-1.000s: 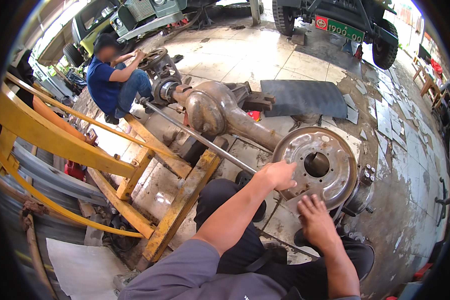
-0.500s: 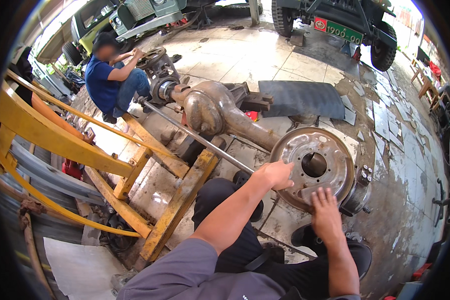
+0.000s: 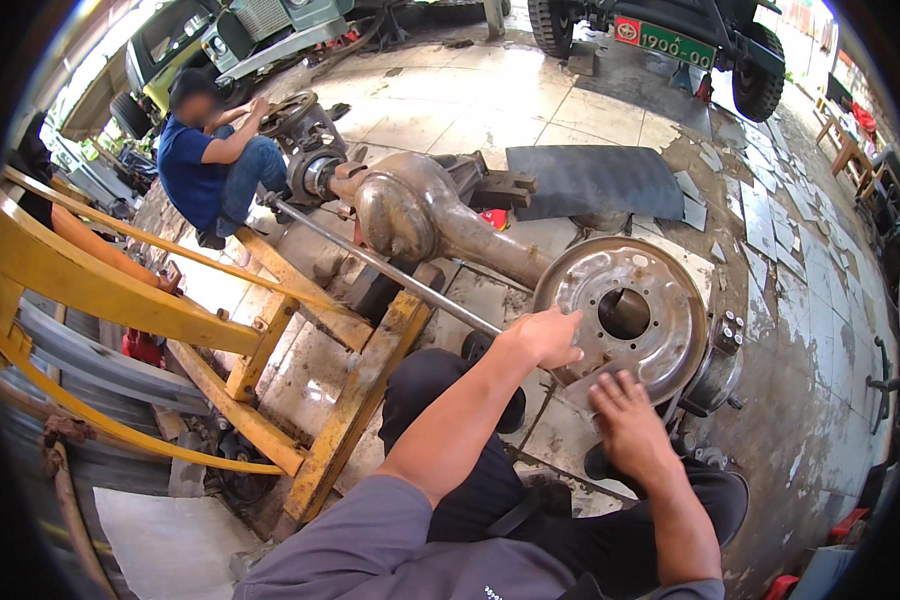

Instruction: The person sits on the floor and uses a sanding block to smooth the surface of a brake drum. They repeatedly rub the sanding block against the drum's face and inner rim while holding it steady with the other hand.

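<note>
A round, brown-stained metal backing plate (image 3: pixel 668 305) with a hole in its middle is fixed at the near end of an axle housing (image 3: pixel 490 243). My left hand (image 3: pixel 542 338) is curled round the near end of a long steel shaft (image 3: pixel 400 277), beside the plate's left rim. That shaft runs far left toward the differential. My right hand (image 3: pixel 630 425) lies with fingers stretched over a thin grey-brown sheet (image 3: pixel 583 384) by the plate's lower rim; the hand partly hides it, and its material is unclear.
A yellow steel frame (image 3: pixel 355 410) stands at my left. At the far left a person in blue (image 3: pixel 195 165) crouches, hands on a metal part. A dark curved panel (image 3: pixel 595 182) lies beyond the axle. Broken tiles (image 3: pixel 765 220) litter the right; vehicles stand behind.
My right hand has slid left and down toward the plate's lower rim, and the thin sheet has moved with it. My left hand stays at the shaft. The whole view has shifted slightly.
</note>
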A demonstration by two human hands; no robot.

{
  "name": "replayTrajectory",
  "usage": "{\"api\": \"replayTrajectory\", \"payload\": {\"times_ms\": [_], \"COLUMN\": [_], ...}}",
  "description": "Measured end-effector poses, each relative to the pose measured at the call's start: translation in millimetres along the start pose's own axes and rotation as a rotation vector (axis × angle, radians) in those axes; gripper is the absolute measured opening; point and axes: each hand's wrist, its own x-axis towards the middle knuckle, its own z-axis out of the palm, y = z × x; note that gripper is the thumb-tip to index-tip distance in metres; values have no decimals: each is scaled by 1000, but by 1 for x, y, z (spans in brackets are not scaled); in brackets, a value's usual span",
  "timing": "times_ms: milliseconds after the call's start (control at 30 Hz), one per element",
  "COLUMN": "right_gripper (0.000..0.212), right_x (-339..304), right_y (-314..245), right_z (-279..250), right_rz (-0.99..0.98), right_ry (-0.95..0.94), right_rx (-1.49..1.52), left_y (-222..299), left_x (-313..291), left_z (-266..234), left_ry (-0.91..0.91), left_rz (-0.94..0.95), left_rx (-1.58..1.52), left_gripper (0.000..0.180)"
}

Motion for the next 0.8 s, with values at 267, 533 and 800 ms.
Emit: {"api": "replayTrajectory", "payload": {"times_ms": [267,533,800], "right_gripper": [50,50,52], "right_x": [-5,-6,-4], "right_y": [-8,3,19], "right_z": [6,10,6], "right_rz": [-62,1,147], "right_ry": [-18,44,108], "right_rx": [25,-143,-206], "left_y": [4,6,1], "left_x": [-1,-1,-4], "left_z": [-3,-3,0], "left_ry": [-14,-5,18], "left_rz": [-8,-5,-3], "left_rx": [8,21,-3], "left_gripper": [79,79,78]}}
